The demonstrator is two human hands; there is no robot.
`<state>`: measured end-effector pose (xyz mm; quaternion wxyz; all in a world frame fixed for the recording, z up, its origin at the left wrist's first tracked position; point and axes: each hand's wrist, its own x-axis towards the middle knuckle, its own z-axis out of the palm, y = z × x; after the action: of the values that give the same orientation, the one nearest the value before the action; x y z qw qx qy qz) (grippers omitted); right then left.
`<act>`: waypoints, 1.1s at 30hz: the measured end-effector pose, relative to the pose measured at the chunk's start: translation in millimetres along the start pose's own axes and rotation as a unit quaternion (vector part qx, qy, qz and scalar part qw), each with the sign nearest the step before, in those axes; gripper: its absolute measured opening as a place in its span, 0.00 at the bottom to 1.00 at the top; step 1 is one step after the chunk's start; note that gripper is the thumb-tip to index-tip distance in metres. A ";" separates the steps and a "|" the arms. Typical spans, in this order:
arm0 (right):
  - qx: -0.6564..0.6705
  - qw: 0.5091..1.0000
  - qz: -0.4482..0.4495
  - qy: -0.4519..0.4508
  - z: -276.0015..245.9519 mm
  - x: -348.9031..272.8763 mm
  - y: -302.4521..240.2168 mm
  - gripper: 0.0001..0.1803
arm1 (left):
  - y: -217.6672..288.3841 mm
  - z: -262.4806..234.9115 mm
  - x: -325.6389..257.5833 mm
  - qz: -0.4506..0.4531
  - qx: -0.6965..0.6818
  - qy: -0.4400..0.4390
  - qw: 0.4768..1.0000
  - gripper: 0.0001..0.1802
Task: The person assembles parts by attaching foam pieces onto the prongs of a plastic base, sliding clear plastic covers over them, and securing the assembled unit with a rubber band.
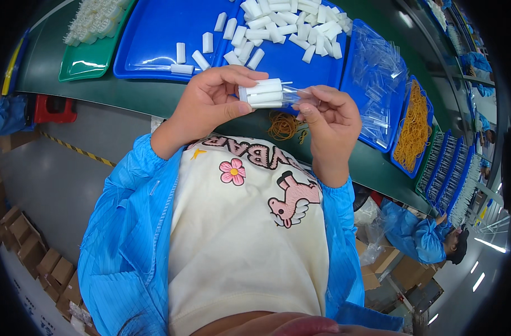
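Observation:
My left hand (216, 98) is closed round a small bundle of white block-shaped pieces (264, 92), lying side by side just above my chest. A clear, thin plastic piece (292, 96) reaches from the right end of the bundle; its exact shape is hard to make out. Thumb and fingers of my right hand (331, 115) pinch that clear piece. Behind my hands, a blue tray (149, 42) carries many loose white blocks (311, 28) of the same look.
At right stand a blue tray of clear plastic pieces (378, 61) and one of orange rubber bands (410, 126). More rubber bands (282, 125) lie near my chest. A green tray (87, 64) of white parts is at far left. A co-worker (418, 229) sits at lower right.

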<state>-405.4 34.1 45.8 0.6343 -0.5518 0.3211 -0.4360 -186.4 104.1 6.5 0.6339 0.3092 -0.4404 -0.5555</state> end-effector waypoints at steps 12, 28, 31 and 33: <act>0.015 1.000 -0.010 -0.010 -2.5 -2.2 19.7 0.14 | 24.9 -4.6 3.2 -0.107 0.148 -0.040 0.982 0.19; 0.041 0.998 0.035 0.012 16.0 5.1 17.1 0.14 | 15.8 4.0 0.1 -0.080 0.033 -0.020 0.996 0.19; -0.033 0.998 -0.052 0.022 18.5 6.9 21.9 0.15 | 5.5 -1.3 0.9 -0.059 0.042 -0.015 0.997 0.16; -0.028 0.997 -0.072 0.017 23.1 6.9 21.5 0.15 | -1.4 -0.5 0.3 -0.054 0.045 -0.012 0.997 0.15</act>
<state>-377.8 37.9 29.6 0.5797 -0.5834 0.3033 -0.4812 -186.5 103.4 5.1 0.5835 0.3536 -0.4552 -0.5722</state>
